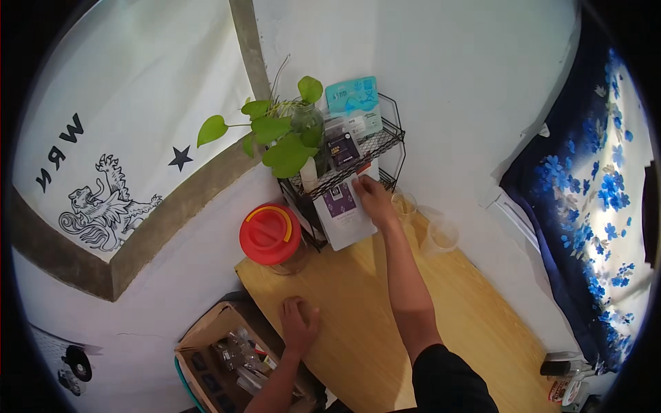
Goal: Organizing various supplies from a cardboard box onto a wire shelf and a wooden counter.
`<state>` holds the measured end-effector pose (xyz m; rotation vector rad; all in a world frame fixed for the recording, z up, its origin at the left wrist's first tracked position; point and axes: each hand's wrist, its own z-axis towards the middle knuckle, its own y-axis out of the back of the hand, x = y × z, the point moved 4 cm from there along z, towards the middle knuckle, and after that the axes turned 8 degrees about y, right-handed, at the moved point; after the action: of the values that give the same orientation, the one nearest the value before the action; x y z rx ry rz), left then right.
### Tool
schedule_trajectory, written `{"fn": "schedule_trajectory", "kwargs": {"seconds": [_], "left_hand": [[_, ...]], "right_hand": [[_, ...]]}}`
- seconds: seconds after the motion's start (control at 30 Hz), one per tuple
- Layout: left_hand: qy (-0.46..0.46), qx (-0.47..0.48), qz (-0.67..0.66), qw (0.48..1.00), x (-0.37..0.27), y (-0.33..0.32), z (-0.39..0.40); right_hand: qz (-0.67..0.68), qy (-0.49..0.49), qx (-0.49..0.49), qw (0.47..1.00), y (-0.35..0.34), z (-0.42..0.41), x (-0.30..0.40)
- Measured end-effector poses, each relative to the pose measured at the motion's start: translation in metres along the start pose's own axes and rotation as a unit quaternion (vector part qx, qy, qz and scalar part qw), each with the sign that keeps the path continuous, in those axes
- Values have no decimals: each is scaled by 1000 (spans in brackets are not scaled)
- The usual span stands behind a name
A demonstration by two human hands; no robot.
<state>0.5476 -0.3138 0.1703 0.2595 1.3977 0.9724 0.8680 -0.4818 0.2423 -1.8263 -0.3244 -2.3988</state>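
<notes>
A white pouch (345, 219) with a purple label stands tilted at the lower tier of a black wire rack (390, 135). The fingers of my right hand (374, 200) pinch it by its upper right edge. My left hand (299, 325) rests with loosely curled fingers on the left edge of the wooden tabletop (356, 315), holding nothing. Left of the pouch is a clear jar with a red lid (270, 234). On the rack's upper tier are a turquoise pouch (353, 100), a small dark-labelled packet (343, 151) and a leafy plant (289, 149) in a glass jar.
Clear plastic cups (440, 235) stand along the wall right of the rack. Beside the table's left edge sits an open cardboard box (206, 330) with small packets inside. A blue floral curtain (583, 206) hangs at right. Bottles and containers (565, 379) lie at the lower right.
</notes>
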Motion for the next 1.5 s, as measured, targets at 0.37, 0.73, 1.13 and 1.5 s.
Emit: {"fn": "schedule_trajectory", "kwargs": {"seconds": [0.37,0.73,1.13,1.5], "left_hand": [[16,-6,-6,1000,4,2,1],[9,-5,-13,1000,1,-1,0],[10,-21,-13,1000,0,0,0],[10,-19,2,1000,6,-1,-2]], "right_hand": [[69,85,-54,993,-49,26,-7],[-80,194,-93,973,-50,-18,-30],[-488,88,131,859,-88,-37,-26],[-528,76,94,840,-76,-37,-21]]}}
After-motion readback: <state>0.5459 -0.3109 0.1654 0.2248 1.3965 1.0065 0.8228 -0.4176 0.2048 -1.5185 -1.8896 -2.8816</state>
